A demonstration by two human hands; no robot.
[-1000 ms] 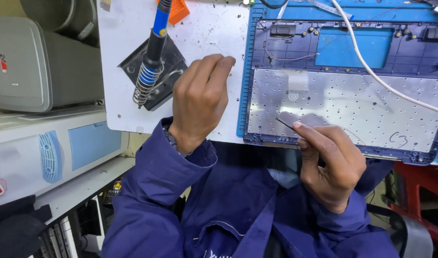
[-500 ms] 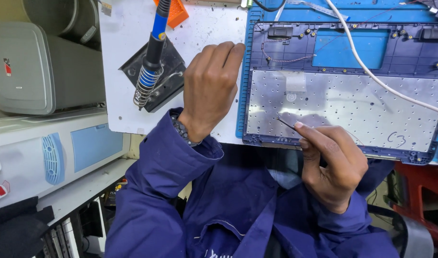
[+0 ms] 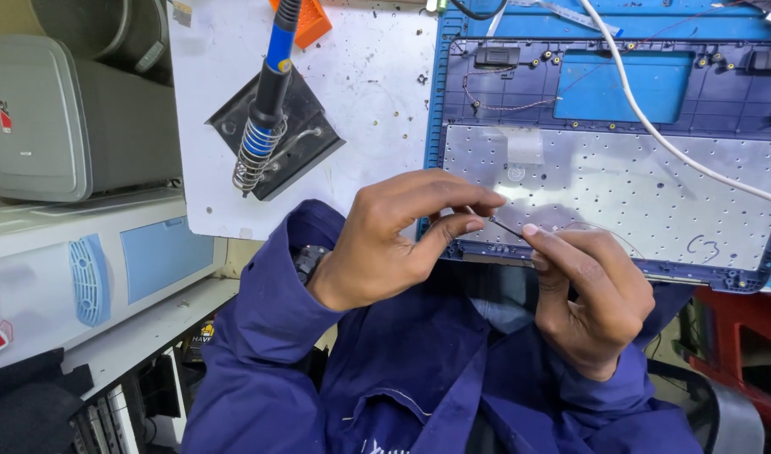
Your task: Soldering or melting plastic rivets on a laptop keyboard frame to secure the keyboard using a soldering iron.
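My right hand (image 3: 587, 290) pinches a thin dark metal tool, a fine tweezer or pick (image 3: 505, 225), near the front edge of an opened blue laptop case (image 3: 453, 92). My left hand (image 3: 394, 240) meets it, thumb and forefinger closed around the tool's tip; whether a small part sits between them I cannot tell. Both hands hover over the grey metal keyboard backplate (image 3: 638, 181) inside the case. Both sleeves are dark blue.
A white cable (image 3: 654, 130) crosses the case diagonally. On the white bench (image 3: 368, 109) a soldering iron (image 3: 267, 92) rests in its coiled black stand. Grey and white equipment boxes (image 3: 74, 126) stand at the left. An orange object (image 3: 305, 21) lies at the top.
My left hand has come down off the white bench and swung right to meet my right hand at the tool's tip. The right hand has shifted slightly left and up.
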